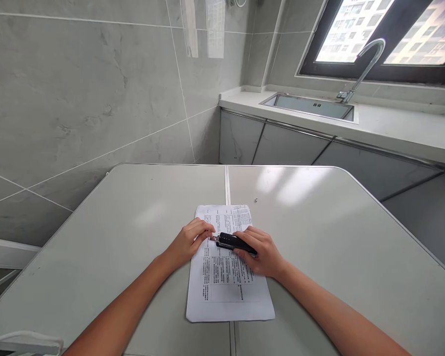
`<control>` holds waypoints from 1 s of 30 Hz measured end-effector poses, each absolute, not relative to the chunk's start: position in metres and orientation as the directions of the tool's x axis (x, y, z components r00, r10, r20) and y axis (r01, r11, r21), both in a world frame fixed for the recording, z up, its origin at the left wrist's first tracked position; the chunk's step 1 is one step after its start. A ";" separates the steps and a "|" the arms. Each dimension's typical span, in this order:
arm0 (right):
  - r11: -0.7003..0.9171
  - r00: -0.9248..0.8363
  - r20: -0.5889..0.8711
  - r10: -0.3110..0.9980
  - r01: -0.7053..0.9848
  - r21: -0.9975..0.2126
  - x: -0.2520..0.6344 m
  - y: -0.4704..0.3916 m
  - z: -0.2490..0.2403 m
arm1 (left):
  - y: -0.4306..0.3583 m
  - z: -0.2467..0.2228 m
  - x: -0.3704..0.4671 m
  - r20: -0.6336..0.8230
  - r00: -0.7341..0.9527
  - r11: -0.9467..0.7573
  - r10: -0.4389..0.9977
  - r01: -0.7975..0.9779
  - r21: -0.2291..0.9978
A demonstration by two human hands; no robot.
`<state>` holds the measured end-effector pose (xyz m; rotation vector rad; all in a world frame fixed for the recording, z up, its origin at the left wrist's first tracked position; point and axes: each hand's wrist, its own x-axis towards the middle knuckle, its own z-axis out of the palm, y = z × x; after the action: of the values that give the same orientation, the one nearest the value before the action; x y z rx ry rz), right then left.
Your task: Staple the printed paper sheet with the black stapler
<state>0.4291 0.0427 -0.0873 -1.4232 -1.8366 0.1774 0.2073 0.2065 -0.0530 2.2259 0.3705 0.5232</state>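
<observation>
A black stapler [234, 242] lies across a stack of printed paper [226, 306], its narrow metal end toward the left. My right hand [261, 251] wraps around the stapler's right part, thumb on the near side and fingers over the far side. At the stapler's metal end, the thumb and fingertips of my left hand [193, 241] are pinched together above the paper. Whatever those fingertips hold is too small to make out. The paper bears dense printed text in columns and table boxes.
The folding table [163, 193] has a seam down its middle. A tiny metallic bit [255, 200] lies beyond the paper. At the back right are a counter with a sink [307, 105] and faucet [369, 64], below a window. A white cable [25, 334] shows at the lower left.
</observation>
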 end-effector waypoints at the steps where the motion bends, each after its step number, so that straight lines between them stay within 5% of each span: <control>1: 0.355 -0.055 0.487 0.872 0.756 -0.550 0.429 0.043 -0.088 | 0.207 -0.053 0.208 0.260 0.867 -0.631 0.426 0.079 0.771; 14: 0.350 -0.048 0.482 0.875 0.751 -0.560 0.429 0.044 -0.086 | 0.207 -0.058 0.206 0.237 0.786 -0.555 0.571 0.157 0.817; 30: 0.358 -0.050 0.485 0.873 0.741 -0.568 0.432 0.043 -0.088 | 0.208 -0.072 0.215 0.262 0.842 -0.643 0.472 0.126 0.756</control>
<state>0.4316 0.0430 -0.0884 -1.4175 -1.8200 0.2078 0.2150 0.2079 -0.0724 2.2354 0.4332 0.5707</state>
